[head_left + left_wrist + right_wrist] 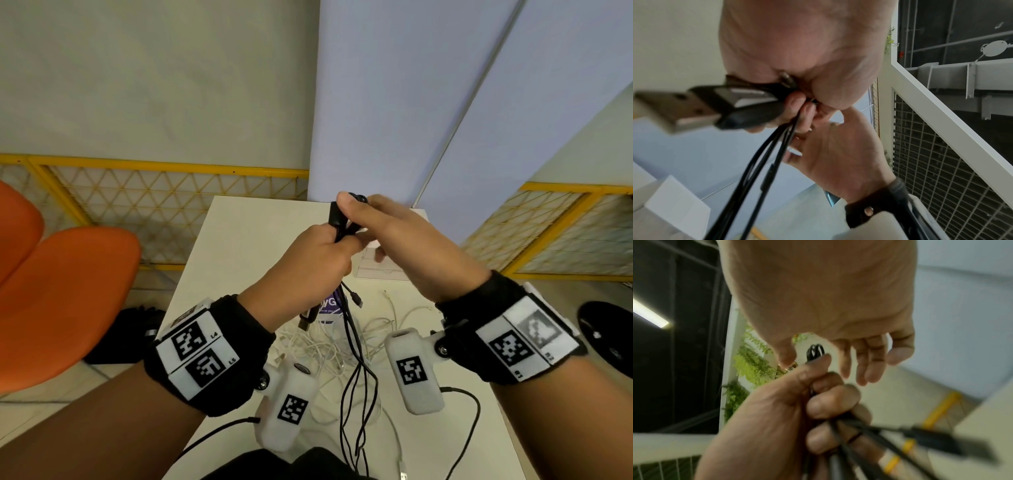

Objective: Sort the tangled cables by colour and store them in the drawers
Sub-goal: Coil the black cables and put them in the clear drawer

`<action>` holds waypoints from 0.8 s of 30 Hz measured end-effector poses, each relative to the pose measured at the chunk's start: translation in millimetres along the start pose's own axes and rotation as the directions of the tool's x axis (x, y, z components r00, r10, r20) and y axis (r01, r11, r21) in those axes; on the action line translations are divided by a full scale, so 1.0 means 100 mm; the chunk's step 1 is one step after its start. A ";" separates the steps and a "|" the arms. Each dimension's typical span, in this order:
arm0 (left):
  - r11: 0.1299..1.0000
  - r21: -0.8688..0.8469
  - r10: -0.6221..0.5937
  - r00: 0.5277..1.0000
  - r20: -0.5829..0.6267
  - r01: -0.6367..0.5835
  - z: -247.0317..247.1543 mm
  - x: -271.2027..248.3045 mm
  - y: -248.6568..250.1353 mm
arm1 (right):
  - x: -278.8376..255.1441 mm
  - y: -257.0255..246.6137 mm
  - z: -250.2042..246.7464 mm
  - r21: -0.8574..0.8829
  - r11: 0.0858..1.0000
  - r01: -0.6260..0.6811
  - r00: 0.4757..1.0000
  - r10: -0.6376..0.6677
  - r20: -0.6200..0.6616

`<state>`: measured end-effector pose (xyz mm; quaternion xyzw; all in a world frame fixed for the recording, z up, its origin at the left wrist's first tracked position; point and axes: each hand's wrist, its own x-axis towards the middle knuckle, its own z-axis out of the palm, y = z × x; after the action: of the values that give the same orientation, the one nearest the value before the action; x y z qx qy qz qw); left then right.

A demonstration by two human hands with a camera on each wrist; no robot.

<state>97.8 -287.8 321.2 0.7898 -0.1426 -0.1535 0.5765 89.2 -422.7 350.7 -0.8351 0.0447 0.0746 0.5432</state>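
Note:
My left hand (308, 260) is raised over the white table (239, 240) and grips a bundle of black cables (352, 342). The bundle folds into a loop (337, 219) above the fist, and its tails hang down to the table. A USB plug (674, 110) sticks out below the fist. My right hand (394, 233) is at the top of the loop (815, 352), thumb on one side and nearly straight fingers (869, 363) on the other. The right wrist view shows small gaps on both sides of the loop. A tangle of white cables (318, 346) lies on the table beneath.
A white drawer unit (380, 267) stands behind the hands, partly hidden. A purple card (329, 305) lies among the cables. Orange chairs (61, 301) stand left, with a yellow mesh fence (154, 192) behind. A dark bag (126, 335) and a black base (606, 335) sit on the floor.

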 end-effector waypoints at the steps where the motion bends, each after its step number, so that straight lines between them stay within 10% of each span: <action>1: 1.000 -0.004 0.017 0.999 0.030 -0.017 0.02 -0.01 0.00 | 0.00 -0.01 0.04 0.045 0.999 0.017 0.997 -0.020 0.076; 11: 0.988 -0.126 -0.056 0.976 0.209 0.084 0.02 -0.06 0.05 | -0.02 -0.13 0.23 0.456 0.883 -0.108 0.994 0.092 0.058; 24: 0.988 0.069 -0.151 0.948 0.280 0.137 0.07 -0.06 0.04 | -0.06 -0.24 0.20 0.202 0.979 -0.010 1.000 0.008 0.012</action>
<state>89.4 -292.8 323.4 0.7816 -0.1695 -0.3035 0.5179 85.7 -394.2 365.5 -0.7749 0.0528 0.0769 0.6251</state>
